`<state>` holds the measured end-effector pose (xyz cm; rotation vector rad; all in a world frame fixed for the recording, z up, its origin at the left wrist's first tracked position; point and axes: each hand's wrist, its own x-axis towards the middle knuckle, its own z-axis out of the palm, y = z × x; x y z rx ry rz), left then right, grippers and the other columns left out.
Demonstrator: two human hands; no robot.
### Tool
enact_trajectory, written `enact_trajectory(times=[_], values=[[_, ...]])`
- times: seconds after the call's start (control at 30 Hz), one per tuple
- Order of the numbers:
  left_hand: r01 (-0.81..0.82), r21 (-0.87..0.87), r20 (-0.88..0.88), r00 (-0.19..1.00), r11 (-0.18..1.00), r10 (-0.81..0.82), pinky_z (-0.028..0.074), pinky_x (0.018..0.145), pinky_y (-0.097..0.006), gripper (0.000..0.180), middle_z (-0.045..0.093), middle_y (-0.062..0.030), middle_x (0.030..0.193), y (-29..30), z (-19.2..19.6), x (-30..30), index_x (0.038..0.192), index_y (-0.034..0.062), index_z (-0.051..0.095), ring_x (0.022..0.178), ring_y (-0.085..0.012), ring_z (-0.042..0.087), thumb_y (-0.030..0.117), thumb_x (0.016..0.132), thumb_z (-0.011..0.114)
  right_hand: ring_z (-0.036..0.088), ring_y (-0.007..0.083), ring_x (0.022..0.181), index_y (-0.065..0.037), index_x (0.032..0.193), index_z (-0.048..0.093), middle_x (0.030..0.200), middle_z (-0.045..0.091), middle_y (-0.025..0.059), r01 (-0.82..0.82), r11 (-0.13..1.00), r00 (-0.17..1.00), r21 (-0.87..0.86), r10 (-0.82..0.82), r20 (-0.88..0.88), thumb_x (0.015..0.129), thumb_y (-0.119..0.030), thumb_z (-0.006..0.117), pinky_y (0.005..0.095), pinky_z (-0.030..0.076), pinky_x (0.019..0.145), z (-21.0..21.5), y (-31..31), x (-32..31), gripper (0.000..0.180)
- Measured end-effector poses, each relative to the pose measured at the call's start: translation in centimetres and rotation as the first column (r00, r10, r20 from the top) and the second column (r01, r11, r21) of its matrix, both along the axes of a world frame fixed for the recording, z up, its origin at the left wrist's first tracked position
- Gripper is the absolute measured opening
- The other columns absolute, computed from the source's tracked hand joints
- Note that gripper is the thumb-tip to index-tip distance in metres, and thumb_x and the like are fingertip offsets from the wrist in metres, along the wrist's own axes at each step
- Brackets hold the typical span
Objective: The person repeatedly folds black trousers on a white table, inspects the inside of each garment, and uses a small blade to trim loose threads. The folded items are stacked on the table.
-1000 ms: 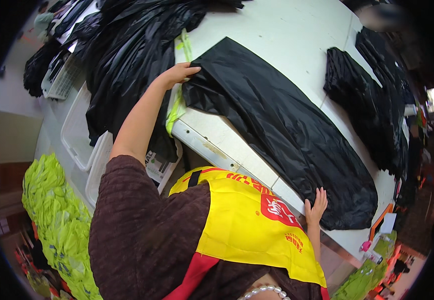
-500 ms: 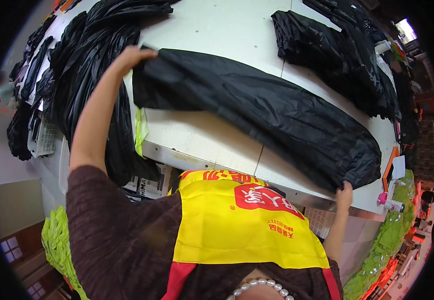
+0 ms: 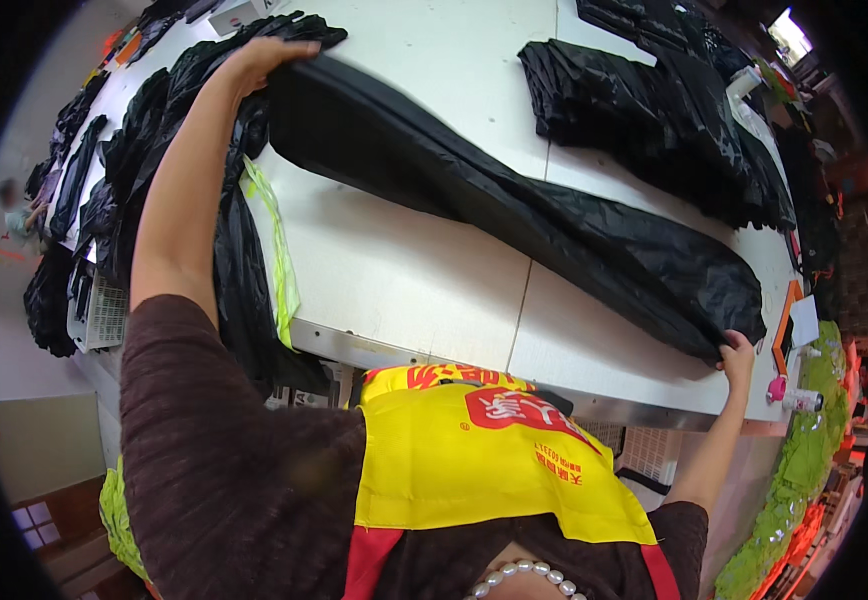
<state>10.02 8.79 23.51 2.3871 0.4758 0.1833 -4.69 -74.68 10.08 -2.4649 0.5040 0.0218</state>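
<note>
A long piece of thin black fabric [image 3: 514, 210] stretches diagonally over the white table [image 3: 394, 275], from far left to near right. At its far left end my left hand [image 3: 266, 62] is closed on the upper edge, lifting that end off the table. My right hand [image 3: 737, 355] pinches the near corner at the right, close to the table's front edge. Between my hands the fabric folds over lengthwise, and its right end lies spread on the table.
Piled black fabric [image 3: 154, 170] hangs over the table's left side, with a bright yellow-green strip [image 3: 276, 250] beside it. Folded black pieces [image 3: 634, 110] lie at the back right. A pink-capped bottle [image 3: 799, 400] and an orange frame [image 3: 786, 325] stand at the right edge.
My left hand has moved farther away across the table, raising the fabric's left end. My right hand has shifted right and slightly up with its corner. The fabric is folded narrower along its length.
</note>
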Motion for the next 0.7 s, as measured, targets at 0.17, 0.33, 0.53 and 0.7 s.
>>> enact_trajectory(times=[0.17, 0.33, 0.53, 0.7], values=[[0.04, 0.279, -0.148, 0.989, 0.959, 0.002, 0.043, 0.091, -0.039, 0.068, 0.059, -0.0165, 0.108, 0.4, 0.7, 4.3, 0.115, -0.001, 0.057, 0.1, -0.0298, 0.057, 0.044, 0.067, 0.075, 0.052, 0.011, 0.047, -0.002, 0.107, 0.059, 0.088, 0.063, 0.0079, 0.078, 0.99, 0.982, 0.117, -0.097, 0.164, 0.081, -0.007, 0.056, 0.0228, 0.04, 0.038, -0.5, -2.7, 3.4, 0.027], [-0.055, -0.29, 0.276, 0.951, 0.955, 0.139, 0.046, 0.061, -0.026, 0.022, 0.058, -0.0056, 0.072, -7.5, 11.2, 1.2, 0.088, -0.0019, 0.061, 0.072, -0.0135, 0.058, 0.02, 0.084, 0.062, 0.055, 0.0096, 0.05, -0.004, 0.112, 0.058, 0.089, 0.064, 0.0056, 0.212, 0.965, 0.892, 0.156, -0.256, 0.371, 0.084, -0.009, 0.056, 0.0196, 0.038, 0.04, 2.9, -2.8, 4.7, 0.028], [0.101, -0.513, 0.347, 0.933, 0.853, 0.099, 0.04, 0.094, -0.034, 0.042, 0.06, -0.0109, 0.11, 2.5, 2.7, -6.6, 0.114, 0.0014, 0.058, 0.102, -0.0204, 0.056, 0.032, 0.084, 0.059, 0.056, 0.0092, 0.061, -0.003, 0.121, 0.052, 0.112, 0.059, 0.0072, 0.086, 0.996, 0.897, 0.03, -0.091, 0.432, 0.08, 0.005, 0.05, 0.0213, 0.047, 0.049, -1.2, -1.8, -4.7, 0.041], [-0.391, -0.532, -0.104, 0.911, 0.751, 0.4, 0.041, 0.073, -0.027, 0.024, 0.061, -0.0019, 0.084, 4.8, -20.6, -18.0, 0.091, 0.0021, 0.065, 0.078, -0.0127, 0.053, 0.021, 0.076, 0.068, 0.051, 0.0283, 0.112, -0.003, 0.122, 0.05, 0.125, 0.051, 0.0149, -0.218, 0.891, 0.908, -0.399, 0.334, 0.251, 0.071, 0.009, 0.047, 0.0338, 0.042, 0.091, -9.6, 3.4, -9.6, 0.053]])
